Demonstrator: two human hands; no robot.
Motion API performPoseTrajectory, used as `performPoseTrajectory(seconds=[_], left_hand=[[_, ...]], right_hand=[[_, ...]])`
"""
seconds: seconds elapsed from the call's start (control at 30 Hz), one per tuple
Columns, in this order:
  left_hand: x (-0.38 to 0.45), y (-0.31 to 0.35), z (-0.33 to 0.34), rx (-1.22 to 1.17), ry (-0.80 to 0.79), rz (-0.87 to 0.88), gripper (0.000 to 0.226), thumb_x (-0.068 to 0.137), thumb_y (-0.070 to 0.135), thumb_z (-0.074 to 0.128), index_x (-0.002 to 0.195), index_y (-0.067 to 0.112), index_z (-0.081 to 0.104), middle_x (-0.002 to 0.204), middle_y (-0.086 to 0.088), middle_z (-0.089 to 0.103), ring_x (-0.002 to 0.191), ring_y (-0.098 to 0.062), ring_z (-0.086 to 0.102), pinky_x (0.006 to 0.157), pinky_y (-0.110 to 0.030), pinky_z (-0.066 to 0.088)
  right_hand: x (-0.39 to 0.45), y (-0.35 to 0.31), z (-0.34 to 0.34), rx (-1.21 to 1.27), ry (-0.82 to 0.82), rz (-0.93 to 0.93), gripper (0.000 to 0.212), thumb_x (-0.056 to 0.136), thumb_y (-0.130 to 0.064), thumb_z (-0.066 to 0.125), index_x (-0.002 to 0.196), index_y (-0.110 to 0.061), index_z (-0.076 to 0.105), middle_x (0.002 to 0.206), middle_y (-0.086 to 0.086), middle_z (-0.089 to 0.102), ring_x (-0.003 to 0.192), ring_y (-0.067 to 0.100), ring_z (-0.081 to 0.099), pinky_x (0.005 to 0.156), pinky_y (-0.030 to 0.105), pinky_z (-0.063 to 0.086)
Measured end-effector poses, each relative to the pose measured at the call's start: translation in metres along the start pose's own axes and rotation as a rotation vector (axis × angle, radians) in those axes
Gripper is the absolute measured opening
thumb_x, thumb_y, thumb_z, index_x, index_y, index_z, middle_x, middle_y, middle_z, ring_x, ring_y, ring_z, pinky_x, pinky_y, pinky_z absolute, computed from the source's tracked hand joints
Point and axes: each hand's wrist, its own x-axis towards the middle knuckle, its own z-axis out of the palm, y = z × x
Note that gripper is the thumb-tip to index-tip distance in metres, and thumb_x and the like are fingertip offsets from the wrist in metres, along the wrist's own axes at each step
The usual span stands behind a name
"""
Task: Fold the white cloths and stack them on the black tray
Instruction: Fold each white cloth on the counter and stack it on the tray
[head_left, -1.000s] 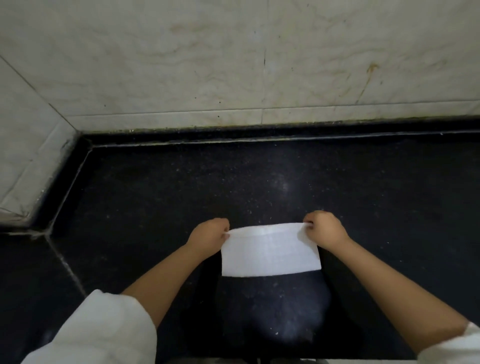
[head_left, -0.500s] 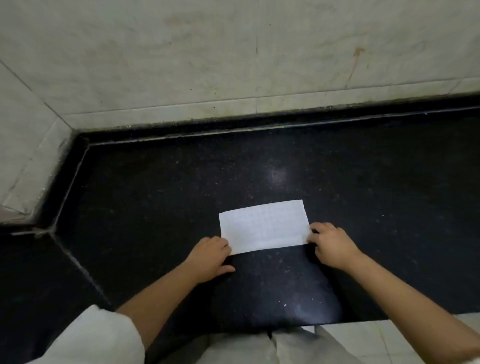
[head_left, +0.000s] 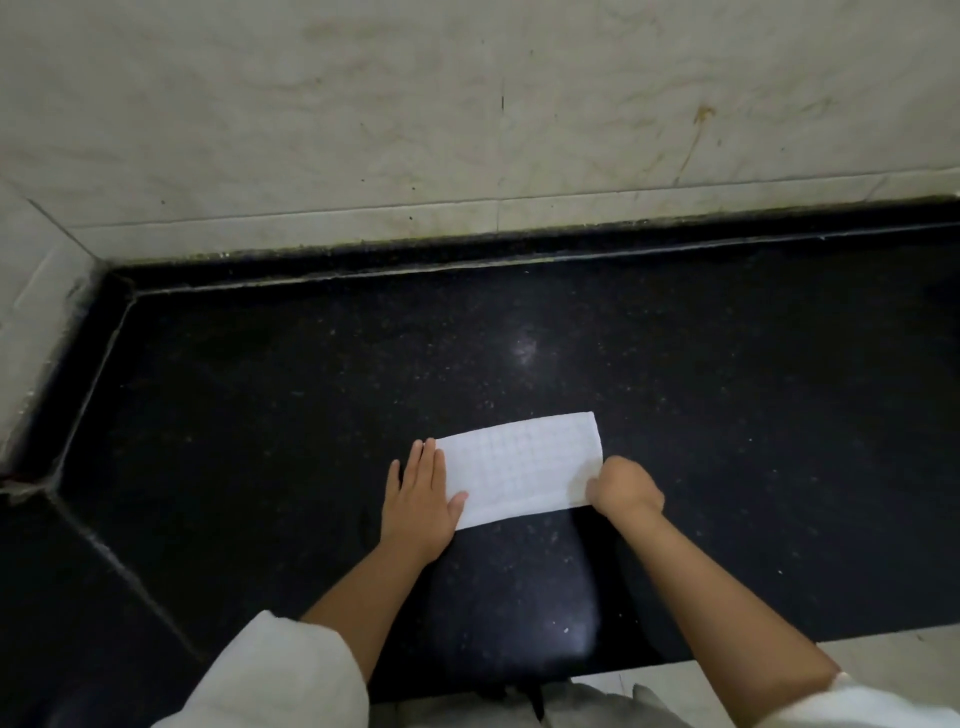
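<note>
White cloth, folded into a flat oblong with a faint grid texture, lies on the black speckled table, toward its near edge and roughly midway along it, the long side slanting a little up to the right. The left hand lies flat, palm down, fingers straight and close together, pointing toward the far edge; its thumb and the side of its palm press on the left end of the cloth. The right hand is curled into a loose fist at the cloth's near right corner, and its fingers pinch that corner. Both forearms reach in from the near edge, bare up to white sleeves at the bottom of the view.

Behind the far edge of the table rises a pale marble wall with an orange-brown streak toward its right; the wall turns a corner at the left. A thin seam crosses the table's left part at a slant. A bright glare spot sits on the dark surface near the near edge, between the forearms.
</note>
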Motion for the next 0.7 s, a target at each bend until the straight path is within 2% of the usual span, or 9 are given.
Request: performPoseTrajectory(seconds=[0.2,0.3,0.37,0.4,0.43,0.47,0.57,0.67,0.7], left_hand=[[0.0,0.0,0.001,-0.024,-0.004,0.009,0.065,0.1,0.043,0.019,0.148,0.007,-0.007,0.158,-0.007,-0.013,0.146,-0.02,-0.012,0.119,-0.04,-0.005],[-0.002,0.0,0.001,-0.044,0.004,0.003,0.065,0.1,0.042,0.019,0.148,0.007,-0.006,0.158,-0.007,-0.012,0.146,-0.02,-0.011,0.119,-0.04,-0.004],[-0.001,-0.001,0.002,-0.044,0.003,0.007,0.065,0.1,0.042,0.019,0.148,0.006,-0.007,0.158,-0.007,-0.012,0.146,-0.02,-0.012,0.119,-0.04,-0.004],[-0.002,-0.001,0.001,-0.046,0.0,0.008,0.065,0.1,0.041,0.019,0.148,0.006,-0.007,0.158,-0.007,-0.012,0.146,-0.02,-0.012,0.119,-0.04,-0.005],[-0.002,-0.001,0.001,-0.046,0.001,0.009,0.065,0.1,0.041,0.019,0.148,0.006,-0.007,0.158,-0.007,-0.012,0.146,-0.02,-0.012,0.119,-0.04,-0.005],[-0.002,-0.001,0.0,-0.046,0.003,0.009,0.065,0.1,0.041,0.019,0.148,0.006,-0.006,0.158,-0.007,-0.012,0.146,-0.02,-0.012,0.119,-0.04,-0.005],[-0.001,-0.001,0.0,-0.061,0.011,0.009,0.064,0.1,0.041,0.02,0.148,0.006,-0.005,0.158,-0.007,-0.011,0.146,-0.02,-0.012,0.119,-0.04,-0.005],[-0.001,-0.004,0.0,-0.087,0.035,0.026,0.064,0.1,0.041,0.022,0.149,0.007,-0.002,0.159,-0.006,-0.01,0.146,-0.019,-0.012,0.119,-0.039,-0.005],[-0.002,-0.006,0.0,-0.097,0.045,0.036,0.064,0.1,0.041,0.023,0.149,0.007,-0.001,0.159,-0.005,-0.011,0.146,-0.019,-0.012,0.119,-0.039,-0.005]], right_hand=[[-0.006,-0.007,0.004,-0.075,0.11,-0.052,0.029,0.088,-0.008,0.044,0.116,-0.001,0.05,0.122,0.017,0.056,0.111,0.031,0.054,0.087,0.036,0.048],[-0.002,-0.007,0.003,0.058,0.081,0.011,0.033,0.086,-0.01,0.051,0.117,0.0,0.046,0.12,0.019,0.057,0.111,0.033,0.054,0.086,0.037,0.047],[0.003,-0.006,-0.004,0.196,0.012,0.07,0.025,0.082,-0.011,0.055,0.105,0.0,0.053,0.107,0.017,0.06,0.097,0.03,0.057,0.074,0.032,0.046],[0.006,-0.006,-0.009,0.228,-0.015,0.085,0.012,0.081,-0.01,0.055,0.09,-0.002,0.056,0.097,0.014,0.058,0.088,0.028,0.056,0.069,0.03,0.043],[0.006,-0.007,-0.013,0.248,-0.031,0.09,0.008,0.081,-0.01,0.054,0.074,-0.006,0.052,0.091,0.011,0.055,0.082,0.025,0.054,0.066,0.029,0.041],[0.008,-0.007,-0.016,0.262,-0.037,0.095,0.019,0.081,-0.01,0.054,0.065,-0.009,0.045,0.088,0.009,0.053,0.08,0.024,0.052,0.066,0.029,0.04],[0.009,-0.009,-0.021,0.312,-0.08,0.086,0.023,0.08,-0.013,0.055,0.061,-0.012,0.042,0.085,0.007,0.052,0.08,0.024,0.052,0.069,0.03,0.041],[0.009,-0.006,-0.027,0.4,-0.101,0.082,0.022,0.077,-0.015,0.059,0.06,-0.012,0.045,0.076,0.005,0.051,0.084,0.027,0.052,0.082,0.037,0.04],[0.008,-0.004,-0.03,0.464,-0.101,0.081,0.023,0.076,-0.012,0.059,0.059,-0.01,0.045,0.073,0.005,0.049,0.08,0.026,0.051,0.081,0.036,0.04]])
